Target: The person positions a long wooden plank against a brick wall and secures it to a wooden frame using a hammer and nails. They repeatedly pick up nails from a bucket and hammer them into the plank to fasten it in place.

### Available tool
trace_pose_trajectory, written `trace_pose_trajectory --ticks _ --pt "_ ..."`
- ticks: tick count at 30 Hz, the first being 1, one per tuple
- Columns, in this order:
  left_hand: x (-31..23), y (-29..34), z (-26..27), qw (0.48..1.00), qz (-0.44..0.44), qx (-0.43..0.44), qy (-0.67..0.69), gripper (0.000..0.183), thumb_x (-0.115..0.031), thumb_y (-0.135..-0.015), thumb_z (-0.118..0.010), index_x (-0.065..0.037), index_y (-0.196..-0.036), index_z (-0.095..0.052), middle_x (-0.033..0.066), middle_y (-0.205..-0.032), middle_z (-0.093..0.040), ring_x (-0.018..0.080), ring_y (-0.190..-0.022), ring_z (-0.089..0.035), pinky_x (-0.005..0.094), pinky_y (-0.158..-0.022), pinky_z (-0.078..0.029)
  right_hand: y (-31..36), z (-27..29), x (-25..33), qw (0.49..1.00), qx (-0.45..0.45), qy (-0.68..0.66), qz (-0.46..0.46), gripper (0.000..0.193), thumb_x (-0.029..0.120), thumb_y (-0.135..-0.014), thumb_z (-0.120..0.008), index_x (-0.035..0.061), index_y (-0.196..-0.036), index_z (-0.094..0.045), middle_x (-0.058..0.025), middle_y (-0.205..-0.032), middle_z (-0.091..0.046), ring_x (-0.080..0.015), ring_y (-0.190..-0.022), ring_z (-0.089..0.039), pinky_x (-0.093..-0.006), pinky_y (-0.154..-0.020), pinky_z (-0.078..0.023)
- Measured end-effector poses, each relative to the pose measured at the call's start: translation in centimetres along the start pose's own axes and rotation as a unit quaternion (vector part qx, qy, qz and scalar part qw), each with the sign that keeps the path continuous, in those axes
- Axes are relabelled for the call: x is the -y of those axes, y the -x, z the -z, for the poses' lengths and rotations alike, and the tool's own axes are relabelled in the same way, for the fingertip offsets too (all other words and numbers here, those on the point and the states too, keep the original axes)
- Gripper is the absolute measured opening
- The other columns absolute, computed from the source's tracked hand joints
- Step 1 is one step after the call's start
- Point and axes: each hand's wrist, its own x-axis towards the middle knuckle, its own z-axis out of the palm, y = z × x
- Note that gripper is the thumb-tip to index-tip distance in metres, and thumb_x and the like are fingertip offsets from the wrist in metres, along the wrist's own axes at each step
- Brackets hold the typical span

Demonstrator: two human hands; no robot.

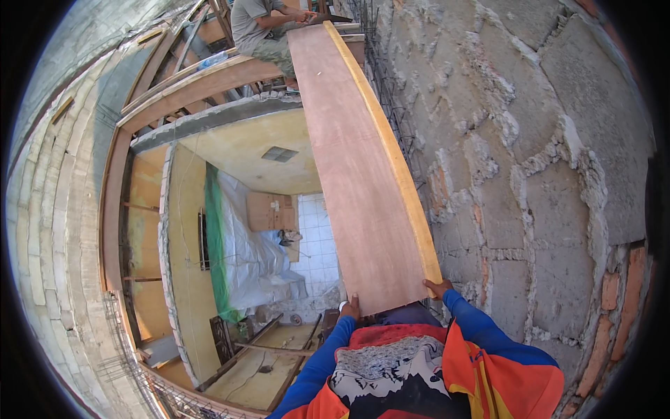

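Observation:
A long reddish-brown plywood board (363,160) stretches away from me, with a yellowish timber strip (387,133) along its right edge. My left hand (351,307) grips the near left corner of the board, its fingers partly hidden. At the near right corner my right hand (437,288) is closed around the strip and the board edge. The far end lies by a seated co-worker (262,31) in a grey shirt, whose hands are near a dark, long tool I cannot make out fully.
Below and left opens a room with a white tiled floor (314,223), a white and green sheet (244,237) and a cardboard piece (271,211). Wooden formwork (112,209) frames the opening. A rough block wall (502,174) rises on the right, with steel rebar (391,91) along it.

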Motion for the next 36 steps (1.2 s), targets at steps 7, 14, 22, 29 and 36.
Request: trace_pose_trajectory --ticks 7,14,22,29,36 --pt "0.5 -0.2 -0.6 1.0 -0.017 -0.012 0.005 0.096 -0.073 -0.094 -0.02 0.009 -0.126 -0.059 0.036 -0.125 -0.057 0.0464 -0.125 -0.052 0.0478 -0.106 -0.039 -0.4 -0.2 -0.7 1.0 -0.003 0.006 0.008 0.063 0.054 -0.072 -0.082 0.0016 -0.106 -0.071 -0.0125 -0.092 -0.072 -0.0215 -0.072 -0.071 -0.0335 -0.059 -0.059" --pt "-0.8 1.4 0.8 1.0 -0.012 -0.014 0.018 0.096 -0.073 -0.094 -0.023 0.01 -0.125 -0.059 0.0366 -0.122 -0.058 0.0464 -0.125 -0.052 0.0481 -0.105 -0.04 -0.3 0.0 -0.2 1.0 0.003 0.007 0.0 0.063 0.054 -0.071 -0.083 0.0018 -0.104 -0.072 -0.0124 -0.09 -0.072 -0.0217 -0.071 -0.071 -0.0345 -0.059 -0.059" --pt "0.0 0.6 0.3 1.0 -0.001 -0.009 0.022 0.096 -0.073 -0.094 -0.023 0.011 -0.129 -0.056 0.0357 -0.127 -0.056 0.046 -0.126 -0.051 0.047 -0.107 -0.039 0.1 -0.5 0.2 1.0 -0.012 0.007 -0.004 0.065 0.055 -0.071 -0.082 0.0007 -0.105 -0.072 -0.0128 -0.09 -0.072 -0.0216 -0.07 -0.071 -0.0338 -0.06 -0.059" --pt "-1.4 1.7 0.7 1.0 -0.018 0.003 0.018 0.097 -0.074 -0.093 -0.023 0.01 -0.128 -0.056 0.0356 -0.128 -0.056 0.0453 -0.127 -0.05 0.0471 -0.107 -0.038 -1.8 0.1 -1.7 1.0 -0.002 0.009 0.002 0.065 0.055 -0.072 -0.082 0.0004 -0.105 -0.071 -0.0127 -0.089 -0.072 -0.0209 -0.069 -0.071 -0.0334 -0.059 -0.059" --pt "-1.3 1.7 0.8 1.0 -0.009 0.001 0.026 0.098 -0.075 -0.093 -0.022 0.01 -0.127 -0.058 0.0361 -0.127 -0.056 0.0457 -0.127 -0.051 0.0466 -0.107 -0.038 -0.1 0.1 -0.1 1.0 -0.003 0.011 0.008 0.066 0.055 -0.072 -0.082 -0.0003 -0.107 -0.071 -0.0134 -0.092 -0.072 -0.0221 -0.071 -0.071 -0.0337 -0.059 -0.059"
